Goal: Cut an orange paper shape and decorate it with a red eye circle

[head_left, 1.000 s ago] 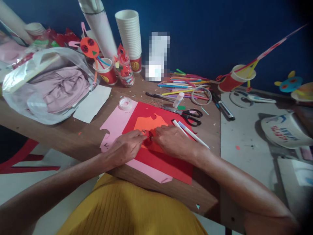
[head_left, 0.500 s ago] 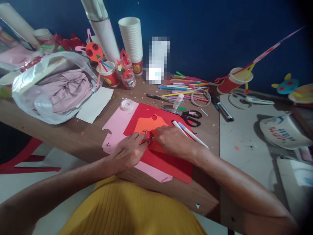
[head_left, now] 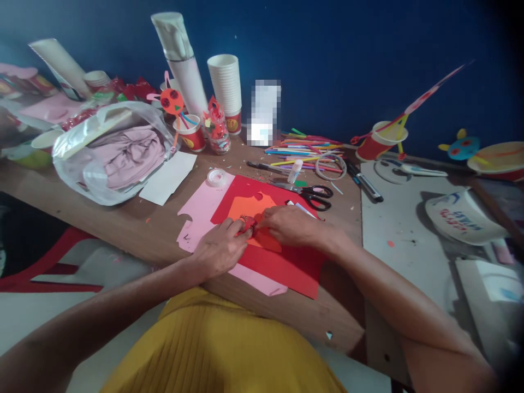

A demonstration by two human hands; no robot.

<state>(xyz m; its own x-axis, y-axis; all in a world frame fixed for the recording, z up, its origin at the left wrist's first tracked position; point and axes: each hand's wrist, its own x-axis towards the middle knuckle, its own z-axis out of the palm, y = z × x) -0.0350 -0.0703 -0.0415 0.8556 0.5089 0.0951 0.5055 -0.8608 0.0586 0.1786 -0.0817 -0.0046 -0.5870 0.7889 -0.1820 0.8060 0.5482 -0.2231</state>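
Note:
Both my hands meet over a small red paper piece (head_left: 248, 222) with black lash-like lines drawn by it. My left hand (head_left: 223, 244) has its thumb and fingers closed on the piece's near left side. From the right, the bent fingers of my right hand (head_left: 289, 224) press together at its other edge; the fingertips are partly hidden. Underneath lie an orange paper sheet (head_left: 241, 206), a larger red sheet (head_left: 286, 273) and a pink sheet (head_left: 196, 213). White-capped pens (head_left: 303, 208) show just beyond my right hand.
Black-handled scissors (head_left: 317, 196), a glue stick (head_left: 295, 171) and a tape roll (head_left: 216, 177) lie beyond the sheets. Farther back are coloured sticks (head_left: 307, 147), stacked paper cups (head_left: 224, 82) and a plastic bag (head_left: 69, 174). A marker (head_left: 370, 188) lies at right.
The camera view has shifted slightly, so the table things appear displaced. Both hands stay at the red paper piece, with only small finger movement; my right hand covers more of the pens.

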